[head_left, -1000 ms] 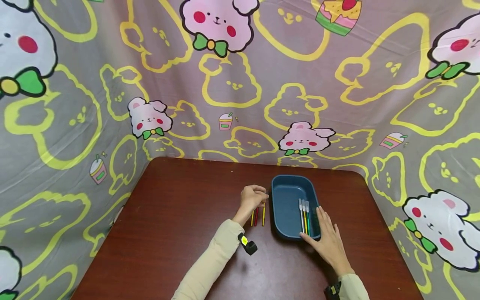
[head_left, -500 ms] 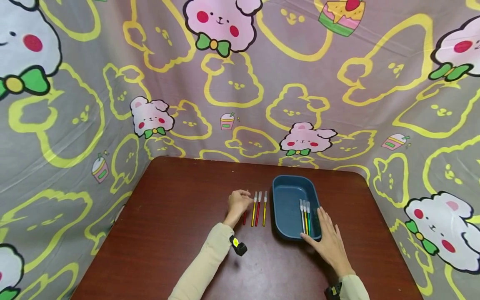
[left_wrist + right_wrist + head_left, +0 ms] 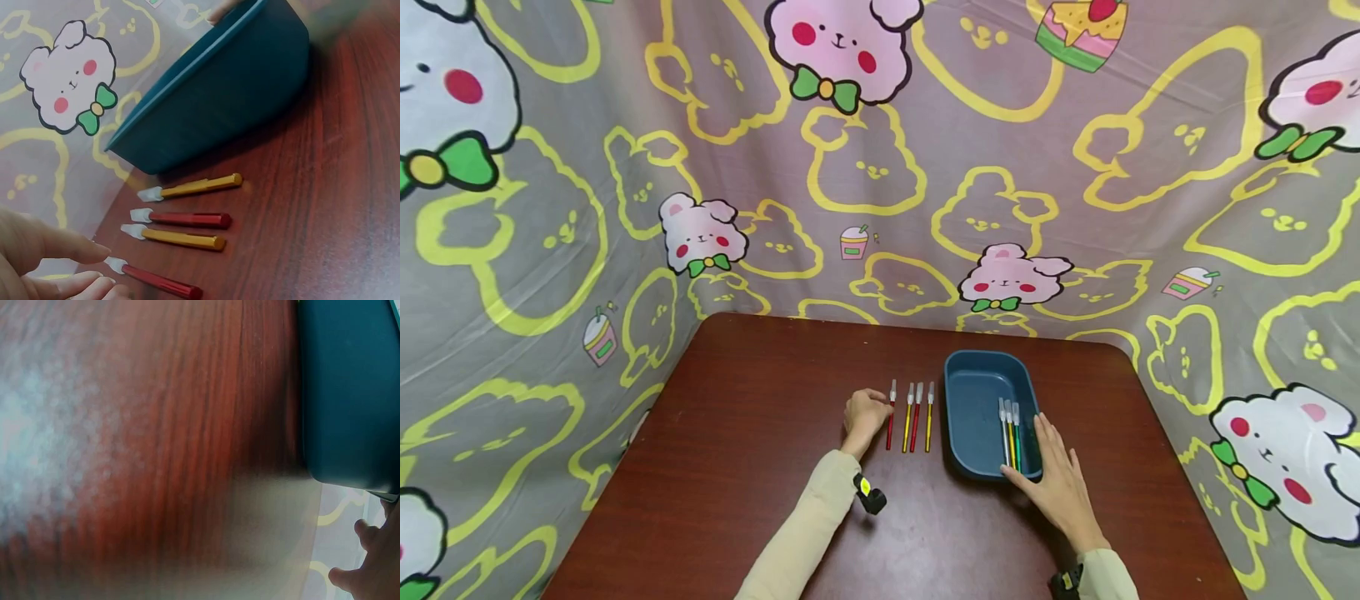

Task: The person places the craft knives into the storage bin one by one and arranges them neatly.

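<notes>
My left hand (image 3: 865,414) is beside the leftmost red craft knife (image 3: 890,432), its index finger (image 3: 75,247) stretched to the knife's clear cap in the left wrist view. To the right of that knife lie a yellow craft knife (image 3: 907,427), a red one (image 3: 915,427) and another yellow one (image 3: 929,427), all capped and roughly parallel. Inside the blue tray (image 3: 976,408), a silver, a yellow and a green craft knife (image 3: 1017,446) lie together along the right wall. My right hand (image 3: 1062,492) rests at the tray's near right corner, thumb at the near rim, fingers extended along the outer side.
The brown wooden table (image 3: 760,400) has rounded far corners. A patterned cloth (image 3: 887,183) hangs behind it and along both sides. Each wrist wears a black strap, the left one with a small camera mount (image 3: 871,493).
My left hand has moved left from over the yellow knife nearest the tray to the leftmost red one, uncovering the row of knives. The right hand and tray stay put.
</notes>
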`<state>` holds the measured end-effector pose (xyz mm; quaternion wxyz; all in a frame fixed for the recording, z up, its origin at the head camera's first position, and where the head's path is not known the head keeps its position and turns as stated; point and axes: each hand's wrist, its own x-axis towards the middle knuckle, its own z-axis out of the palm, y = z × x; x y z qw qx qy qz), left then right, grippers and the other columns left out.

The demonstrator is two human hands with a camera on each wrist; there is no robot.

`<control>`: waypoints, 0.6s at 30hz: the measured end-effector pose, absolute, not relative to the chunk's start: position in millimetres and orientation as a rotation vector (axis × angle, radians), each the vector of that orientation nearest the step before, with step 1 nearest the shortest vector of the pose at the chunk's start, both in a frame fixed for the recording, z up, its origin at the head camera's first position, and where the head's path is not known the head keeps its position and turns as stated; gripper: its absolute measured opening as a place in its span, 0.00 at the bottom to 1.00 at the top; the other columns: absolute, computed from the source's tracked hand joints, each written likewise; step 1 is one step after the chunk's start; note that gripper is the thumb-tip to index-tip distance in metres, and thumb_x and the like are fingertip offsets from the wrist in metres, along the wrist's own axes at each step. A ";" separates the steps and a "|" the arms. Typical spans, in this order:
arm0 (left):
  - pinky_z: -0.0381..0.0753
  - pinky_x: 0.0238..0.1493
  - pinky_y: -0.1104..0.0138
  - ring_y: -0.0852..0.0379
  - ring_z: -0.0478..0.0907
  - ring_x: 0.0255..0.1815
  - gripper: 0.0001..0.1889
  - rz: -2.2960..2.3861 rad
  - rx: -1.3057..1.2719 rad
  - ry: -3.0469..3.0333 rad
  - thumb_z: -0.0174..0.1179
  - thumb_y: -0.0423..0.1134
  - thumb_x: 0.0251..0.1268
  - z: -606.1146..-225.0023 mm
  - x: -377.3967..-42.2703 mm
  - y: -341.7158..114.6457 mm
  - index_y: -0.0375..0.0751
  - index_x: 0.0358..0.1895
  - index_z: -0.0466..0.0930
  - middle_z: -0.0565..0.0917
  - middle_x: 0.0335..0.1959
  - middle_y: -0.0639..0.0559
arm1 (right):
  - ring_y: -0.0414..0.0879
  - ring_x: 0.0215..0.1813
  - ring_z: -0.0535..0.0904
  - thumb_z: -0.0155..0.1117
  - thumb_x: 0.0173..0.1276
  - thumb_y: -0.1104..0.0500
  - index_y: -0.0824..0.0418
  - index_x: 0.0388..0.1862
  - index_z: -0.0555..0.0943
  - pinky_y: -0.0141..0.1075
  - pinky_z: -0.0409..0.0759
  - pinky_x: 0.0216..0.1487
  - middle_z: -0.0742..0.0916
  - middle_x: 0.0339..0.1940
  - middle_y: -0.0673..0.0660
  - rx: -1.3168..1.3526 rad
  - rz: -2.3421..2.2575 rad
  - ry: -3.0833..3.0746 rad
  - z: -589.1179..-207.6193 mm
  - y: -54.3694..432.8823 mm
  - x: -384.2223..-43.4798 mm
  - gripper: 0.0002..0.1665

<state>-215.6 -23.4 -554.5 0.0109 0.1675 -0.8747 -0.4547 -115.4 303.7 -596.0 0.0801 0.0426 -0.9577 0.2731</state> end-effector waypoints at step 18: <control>0.85 0.45 0.45 0.34 0.87 0.44 0.16 -1.413 0.558 -2.640 0.85 0.34 0.44 -572.7 -216.9 -11.6 0.35 0.37 0.91 0.91 0.32 0.45 | 0.69 0.84 0.53 0.73 0.65 0.32 0.58 0.89 0.49 0.75 0.48 0.75 0.58 0.87 0.65 0.119 0.830 -2.865 -597.3 305.2 -115.9 0.67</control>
